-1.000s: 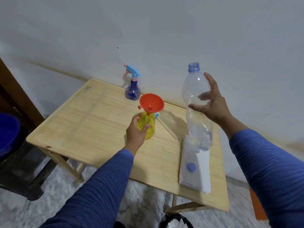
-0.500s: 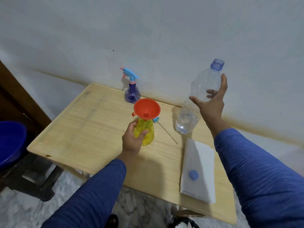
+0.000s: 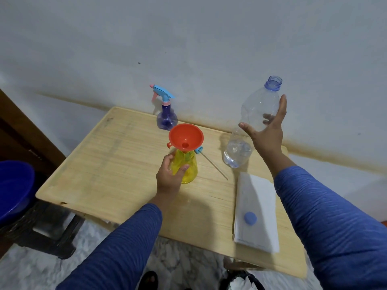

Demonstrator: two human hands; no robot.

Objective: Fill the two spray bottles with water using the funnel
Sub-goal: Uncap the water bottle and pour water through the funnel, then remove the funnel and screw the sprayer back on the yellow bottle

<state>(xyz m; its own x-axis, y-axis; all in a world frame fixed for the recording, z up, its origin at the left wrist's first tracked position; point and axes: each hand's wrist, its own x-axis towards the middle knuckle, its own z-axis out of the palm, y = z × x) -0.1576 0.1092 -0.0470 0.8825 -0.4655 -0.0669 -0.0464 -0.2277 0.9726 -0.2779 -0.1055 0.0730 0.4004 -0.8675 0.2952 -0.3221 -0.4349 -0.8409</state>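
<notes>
bare table left of yellow bottle; dip tube, napkins block right.

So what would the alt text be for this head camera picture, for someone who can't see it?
A person's left hand grips a yellow spray bottle topped with an orange funnel, while the right hand holds a clear water bottle, uncapped. A purple spray bottle stands behind on the wooden table.

Counts: 2 spray bottles, one yellow spray bottle with no head, one purple spray bottle with its trigger head on. 1 orange funnel. 1 clear water bottle. 1 blue cap. 1 loose dip tube. 1 folded white cloth. 1 blue basin. 1 wooden table.
</notes>
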